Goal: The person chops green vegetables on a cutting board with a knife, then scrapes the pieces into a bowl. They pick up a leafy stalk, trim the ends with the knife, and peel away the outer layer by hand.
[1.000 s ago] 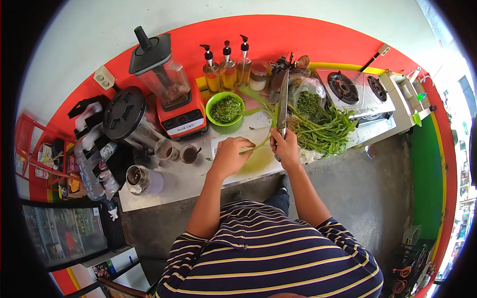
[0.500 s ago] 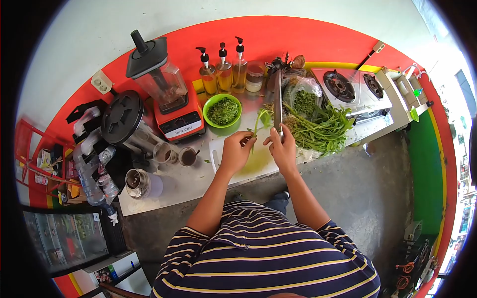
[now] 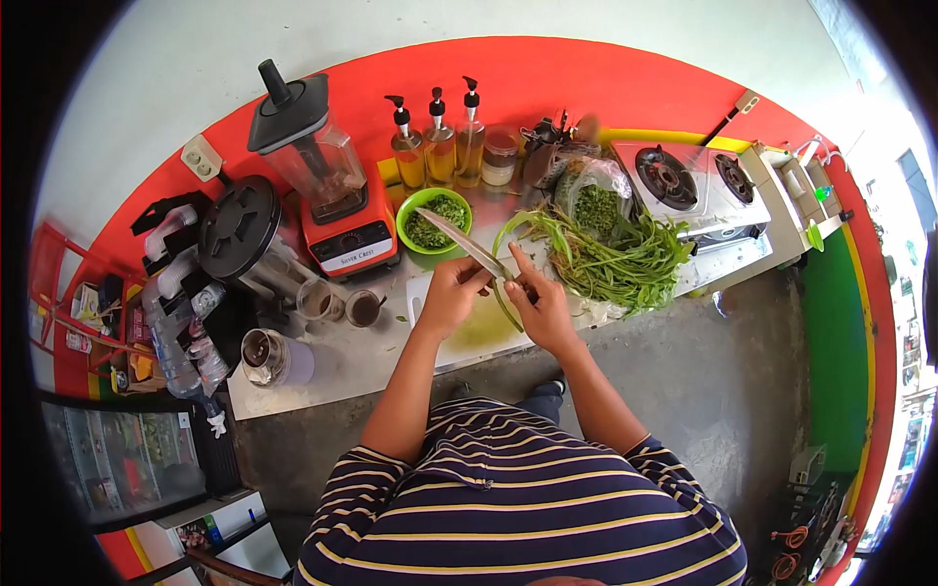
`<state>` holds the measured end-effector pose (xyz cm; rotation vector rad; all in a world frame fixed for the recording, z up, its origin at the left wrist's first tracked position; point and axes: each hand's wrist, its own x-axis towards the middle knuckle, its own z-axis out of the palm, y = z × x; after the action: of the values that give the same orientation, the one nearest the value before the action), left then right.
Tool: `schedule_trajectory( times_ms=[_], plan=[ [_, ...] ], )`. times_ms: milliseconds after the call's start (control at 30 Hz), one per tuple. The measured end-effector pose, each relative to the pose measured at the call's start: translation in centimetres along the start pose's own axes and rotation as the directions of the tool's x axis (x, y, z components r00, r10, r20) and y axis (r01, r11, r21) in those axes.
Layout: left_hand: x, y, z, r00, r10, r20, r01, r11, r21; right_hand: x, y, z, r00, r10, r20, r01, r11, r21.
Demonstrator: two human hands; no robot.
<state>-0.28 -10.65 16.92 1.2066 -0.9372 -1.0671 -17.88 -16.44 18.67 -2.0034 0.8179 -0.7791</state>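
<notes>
Fingers [image 3: 519,266] of the right hand [image 3: 539,311] clasp the knife [image 3: 457,238] (tip over bowl [image 3: 405,221] rim), left hand [image 3: 451,295] pinches stem [image 3: 496,250].

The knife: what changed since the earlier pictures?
The knife in the right hand swung from pointing away to pointing left, toward the bowl. The stem now bends in an arc. The left hand stays at the stem; greens, blender and bottles did not move.

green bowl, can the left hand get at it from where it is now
Probably yes: the green bowl sits just beyond the left hand on the counter, with only the knife slanting across the gap.
</notes>
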Motion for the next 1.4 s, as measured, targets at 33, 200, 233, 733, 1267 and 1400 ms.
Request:
schedule_trajectory(
  times_ms=[33, 200, 233, 733, 1267, 1400],
  plan=[
    [-0.1, 0.1, 0.0, 1.0, 0.011, 0.008, -0.01, 1.0, -0.02, 0.1, 0.0, 0.0, 1.0, -0.012, 0.017, 0.012, 1.0, 0.008],
    [-0.5, 0.1, -0.8, 1.0, -0.007, 0.012, 0.008, 0.999, -0.042, 0.5, -1.0, -0.1, 0.995, -0.029, 0.093, 0.028, 1.0, 0.014],
    [-0.7, 0.3, -0.9, 1.0, -0.02, 0.006, 0.021, 0.999, -0.029, 0.5, -1.1, -0.1, 0.993, -0.046, 0.111, 0.044, 0.999, 0.023],
    [-1.1, 0.2, -4.2, 1.0, -0.028, 0.015, 0.027, 0.999, 0.042, 1.9, 0.3, 3.6, 0.976, -0.021, 0.215, -0.052, 0.942, 0.33],
    [-5.2, 0.6, -6.1, 0.981, -0.059, -0.185, 0.073, 0.995, 0.073, 3.4, 8.8, 2.2, 0.841, 0.539, -0.046, -0.403, 0.68, 0.612],
    [-5.5, 0.5, -6.4, 0.982, -0.083, -0.172, 0.092, 0.995, 0.043, 0.8, 12.5, 2.8, 0.729, 0.674, 0.119, -0.635, 0.601, 0.485]
  ],
)
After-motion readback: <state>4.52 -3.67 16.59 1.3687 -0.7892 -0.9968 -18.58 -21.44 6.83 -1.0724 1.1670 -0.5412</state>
